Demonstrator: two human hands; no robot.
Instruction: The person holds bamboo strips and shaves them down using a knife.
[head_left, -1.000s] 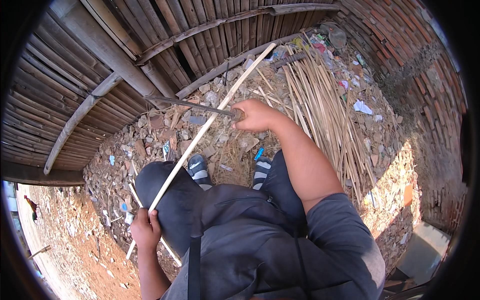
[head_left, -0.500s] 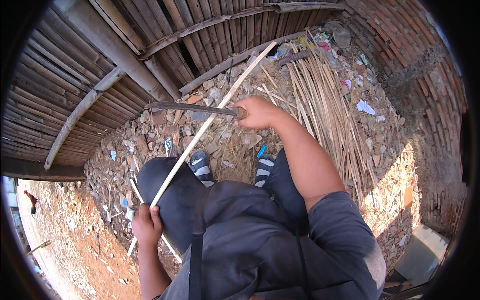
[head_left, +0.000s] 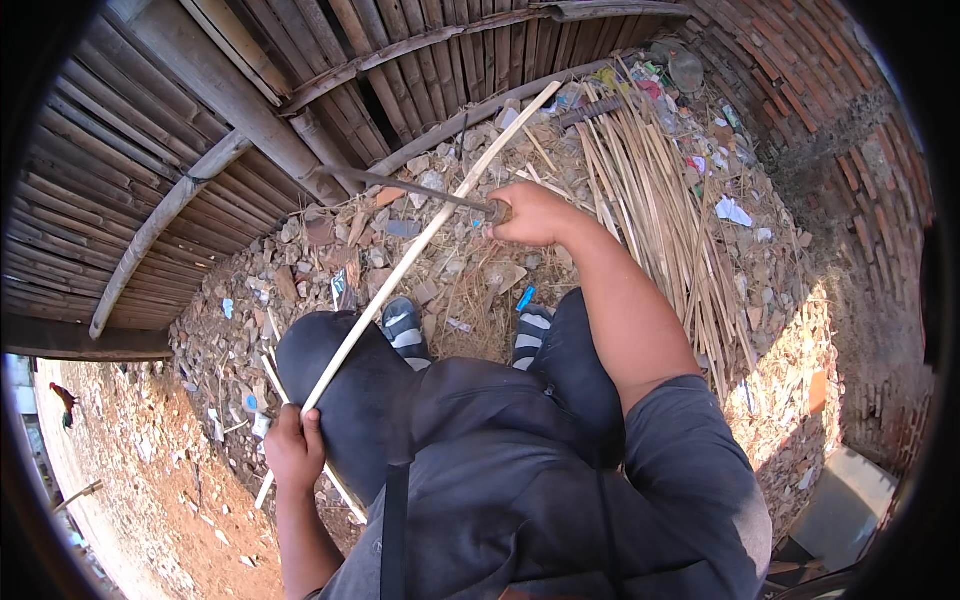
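Observation:
A long pale bamboo strip (head_left: 393, 277) slants from my left hip, over my left thigh, to the rubble ahead. Near its lower end my left hand (head_left: 295, 447) is closed round it, thumb on top. My right hand (head_left: 532, 213) grips the short handle of a machete. The machete's long dark blade (head_left: 410, 188) points left and crosses the strip in its upper half, seemingly against it. Another thin pale strip (head_left: 347, 497) lies partly hidden beside my left thigh.
Many split bamboo strips (head_left: 660, 220) lie in a heap at the right. A slatted bamboo wall (head_left: 130, 190) rises at the left and ahead, a brick wall (head_left: 860, 190) at the right. Rubble and litter surround my sandalled feet (head_left: 405, 330). A rooster (head_left: 65, 403) stands far left.
My right hand and the machete have moved slightly away from me and to the right, along the strip. The blade's tip has risen. My left hand stays nearly in place.

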